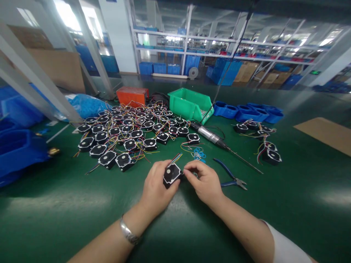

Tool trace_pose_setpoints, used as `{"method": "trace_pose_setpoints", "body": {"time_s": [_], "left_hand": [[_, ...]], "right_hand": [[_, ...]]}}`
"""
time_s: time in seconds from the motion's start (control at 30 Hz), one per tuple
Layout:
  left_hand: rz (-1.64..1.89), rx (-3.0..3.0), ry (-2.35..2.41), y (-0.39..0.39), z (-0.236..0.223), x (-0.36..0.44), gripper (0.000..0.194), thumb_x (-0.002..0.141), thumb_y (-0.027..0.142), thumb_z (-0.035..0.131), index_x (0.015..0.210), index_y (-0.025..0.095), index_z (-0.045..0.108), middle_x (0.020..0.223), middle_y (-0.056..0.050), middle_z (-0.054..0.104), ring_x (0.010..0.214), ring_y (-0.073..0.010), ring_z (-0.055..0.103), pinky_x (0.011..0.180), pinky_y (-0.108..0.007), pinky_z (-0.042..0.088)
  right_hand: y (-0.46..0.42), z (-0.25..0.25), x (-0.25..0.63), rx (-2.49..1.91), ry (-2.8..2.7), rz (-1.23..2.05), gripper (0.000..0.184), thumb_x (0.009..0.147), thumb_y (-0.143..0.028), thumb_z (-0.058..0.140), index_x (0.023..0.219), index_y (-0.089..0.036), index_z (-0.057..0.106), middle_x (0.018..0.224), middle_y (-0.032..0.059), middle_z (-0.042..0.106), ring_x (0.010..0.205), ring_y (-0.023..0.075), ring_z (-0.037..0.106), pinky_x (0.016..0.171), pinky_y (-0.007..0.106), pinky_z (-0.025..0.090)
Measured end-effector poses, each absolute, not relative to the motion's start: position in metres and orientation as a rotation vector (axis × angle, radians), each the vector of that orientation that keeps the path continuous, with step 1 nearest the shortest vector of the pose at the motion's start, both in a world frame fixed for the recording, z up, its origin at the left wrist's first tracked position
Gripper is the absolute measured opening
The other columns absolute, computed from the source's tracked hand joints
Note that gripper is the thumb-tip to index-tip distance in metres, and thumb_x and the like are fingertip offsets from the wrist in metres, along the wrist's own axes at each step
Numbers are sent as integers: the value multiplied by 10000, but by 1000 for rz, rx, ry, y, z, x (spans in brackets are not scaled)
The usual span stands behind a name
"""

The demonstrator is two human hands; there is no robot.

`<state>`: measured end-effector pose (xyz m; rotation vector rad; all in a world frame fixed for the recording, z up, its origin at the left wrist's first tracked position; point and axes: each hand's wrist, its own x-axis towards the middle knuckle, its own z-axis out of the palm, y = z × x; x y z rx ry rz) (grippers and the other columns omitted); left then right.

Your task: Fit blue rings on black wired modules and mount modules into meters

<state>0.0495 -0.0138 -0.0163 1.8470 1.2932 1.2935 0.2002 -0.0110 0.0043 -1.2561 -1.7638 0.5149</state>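
Observation:
My left hand (155, 184) is wrapped round a small black motor (172, 174) with white edging and a round shaft spot on top. Several coloured wires (176, 158) stick out from its far side. At the motor's right corner, the thumb and forefinger of my right hand (205, 182) are pinched together; what they hold, if anything, is too small to make out. Just beyond that hand lie blue rings (199, 153) and small pale pieces. Blue-handled cutting pliers (233, 177) rest to its right, their handles spread.
Many similar wired motors (126, 137) crowd the table (109, 208) at the left, with a smaller group (271, 155) at the right. An electric screwdriver (212, 137) with a long bit lies behind the pliers. Farther back are a green bin (182, 107), an orange box (131, 96) and blue holders (251, 113).

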Motion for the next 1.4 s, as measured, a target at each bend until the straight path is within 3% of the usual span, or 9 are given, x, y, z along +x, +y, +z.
{"method": "trace_pose_setpoints", "body": {"time_s": [0.23,0.4,0.57,0.7,0.83,1.2,1.4], "left_hand": [[1273,2017,1321,-14,-18,50,382,640,199,600,1004,200,483,930,-75,544,887,-220,491,786,-339,383],[1232,1974,1426,-12,-21,49,357,654,221,585,985,185,459,925,-72,531,878,-211,495,784,-352,393],[1232,1731,1495,-7,-24,46,358,690,262,540,1019,173,430,948,-70,516,876,-200,517,787,-372,407],[1233,1692,1509,-8,-23,47,364,694,279,534,1022,163,425,938,-76,512,875,-203,517,781,-378,412],[1207,1706,1532,-8,-23,51,452,643,266,581,1047,159,410,922,-68,502,858,-206,519,765,-376,420],[1203,1767,1490,-9,-22,54,451,604,203,597,1023,159,437,902,-53,478,862,-192,491,777,-360,422],[1191,1720,1496,-9,-14,57,474,578,171,599,1031,138,463,915,-63,478,879,-194,483,800,-360,409]], "right_hand": [[-12,1,200,-1164,-1968,186,87,753,-139,486,697,-126,551,714,9,554,698,67,501,661,173,405],[-13,-1,201,-1048,-2118,22,148,801,-163,437,837,-131,578,802,25,561,769,77,495,716,189,410],[10,-7,228,-1312,-2017,-56,188,785,-158,440,897,-140,589,890,36,553,847,103,495,782,223,404],[35,-8,259,-1796,-2010,-11,155,736,-141,485,824,-149,612,852,32,559,820,128,499,775,245,385],[43,-3,265,-2058,-2090,20,151,753,-229,486,769,-172,626,809,35,555,794,136,494,736,243,362],[48,-6,252,-2175,-2143,87,257,761,-278,444,941,-180,599,861,59,534,805,129,488,722,217,340],[54,-4,253,-2198,-2178,216,170,722,-280,478,818,-207,599,867,15,547,755,104,492,655,190,338]]}}
